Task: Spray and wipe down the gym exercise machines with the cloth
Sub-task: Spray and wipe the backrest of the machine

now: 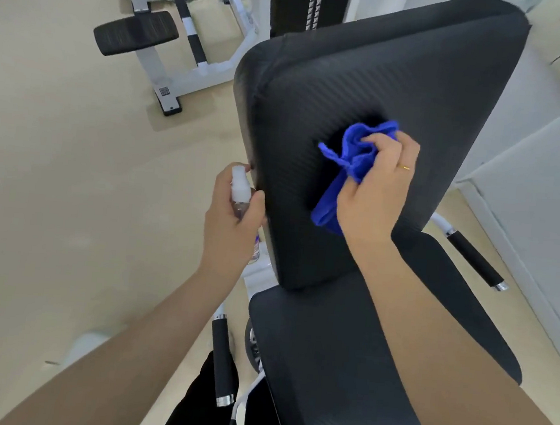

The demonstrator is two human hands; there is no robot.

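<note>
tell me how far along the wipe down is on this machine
Done: nothing can be confirmed; the pads show no wet marks. In hand: the right hand presses the blue cloth on the back pad, while the left hand grips the spray bottle. Left: the seat pad, handles, and the other machine.

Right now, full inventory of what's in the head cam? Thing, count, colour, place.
backrest pad: 1, black, centre, tilted up behind the seat
seat pad: 1, black, below the backrest pad
cloth: 1, blue, bunched against the backrest pad
spray bottle: 1, clear with white top, by the backrest pad's left edge
side handles: 2, black grips with chrome ends, either side of the seat pad
second machine: 1, white frame with black pad, upper left on the floor
floor: beige, left
left hand: holds the spray bottle
right hand: grips the cloth, gold ring on one finger
</note>
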